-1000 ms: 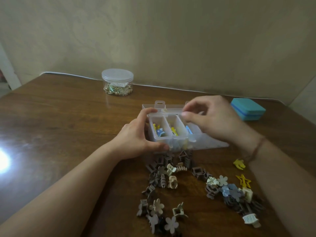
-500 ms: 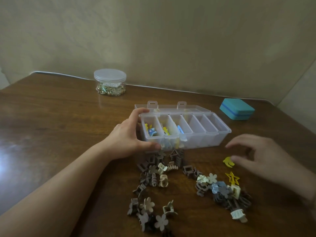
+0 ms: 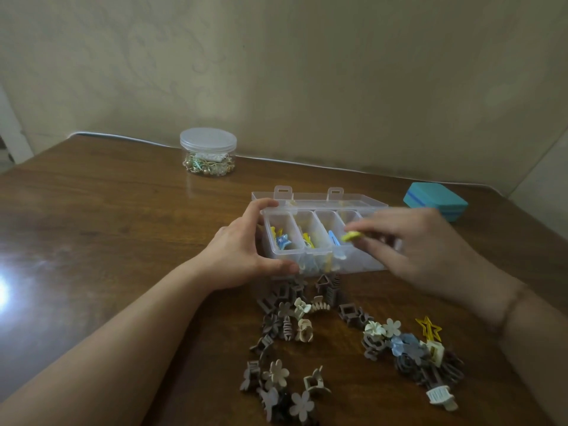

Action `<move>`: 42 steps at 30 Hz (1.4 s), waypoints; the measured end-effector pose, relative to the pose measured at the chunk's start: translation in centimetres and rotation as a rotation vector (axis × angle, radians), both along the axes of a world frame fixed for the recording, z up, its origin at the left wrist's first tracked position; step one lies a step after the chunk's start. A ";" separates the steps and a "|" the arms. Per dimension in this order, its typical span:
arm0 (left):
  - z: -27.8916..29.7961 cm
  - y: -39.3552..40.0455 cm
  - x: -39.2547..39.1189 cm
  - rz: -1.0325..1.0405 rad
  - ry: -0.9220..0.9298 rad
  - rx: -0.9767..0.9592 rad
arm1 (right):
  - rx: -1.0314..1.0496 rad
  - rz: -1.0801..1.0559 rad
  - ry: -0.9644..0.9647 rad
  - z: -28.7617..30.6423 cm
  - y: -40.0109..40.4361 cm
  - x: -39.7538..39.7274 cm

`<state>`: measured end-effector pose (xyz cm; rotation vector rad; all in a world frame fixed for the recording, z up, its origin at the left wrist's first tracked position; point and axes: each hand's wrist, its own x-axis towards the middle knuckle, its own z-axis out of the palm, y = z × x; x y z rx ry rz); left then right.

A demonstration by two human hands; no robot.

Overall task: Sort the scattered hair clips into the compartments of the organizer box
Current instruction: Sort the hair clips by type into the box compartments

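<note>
Over the box point(image 3: 322, 259), the right hand point(image 3: 412, 250) pinches a yellow clip point(image 3: 351, 236) above the 3rd and 4th compartments from the left. At its left end the left hand point(image 3: 242, 256) grips the box, thumb on the near wall, fingers curled over the far rim. Clips point(image 3: 295, 327) lie scattered on the surface point(image 3: 92, 241) just before it.

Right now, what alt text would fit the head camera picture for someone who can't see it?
A person's right hand pinches a small yellow hair clip over a clear organizer box while the left hand grips the box's left end. Brown, cream and blue scattered clips lie on the wooden table nearer the camera; a lidded jar and teal case sit behind.
</note>
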<state>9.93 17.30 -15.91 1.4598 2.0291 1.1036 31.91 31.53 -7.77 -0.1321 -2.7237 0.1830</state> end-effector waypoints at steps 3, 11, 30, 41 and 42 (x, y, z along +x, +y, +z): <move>0.0 0.0 0.0 0.001 0.008 -0.001 | 0.119 0.031 0.061 0.4 -1.4 -4.6; 0.1 0.0 0.1 0.023 0.021 -0.018 | 0.095 0.045 0.006 -0.8 -0.6 -5.4; 0.1 -0.1 0.3 0.016 0.016 0.001 | -0.301 -0.173 -0.650 -4.2 6.3 10.5; -0.1 0.0 0.0 0.002 0.010 0.013 | -0.416 -0.165 -0.455 -2.0 7.0 8.4; -0.1 0.0 0.0 0.004 0.015 0.013 | -0.435 -0.146 -0.380 -1.2 6.6 7.5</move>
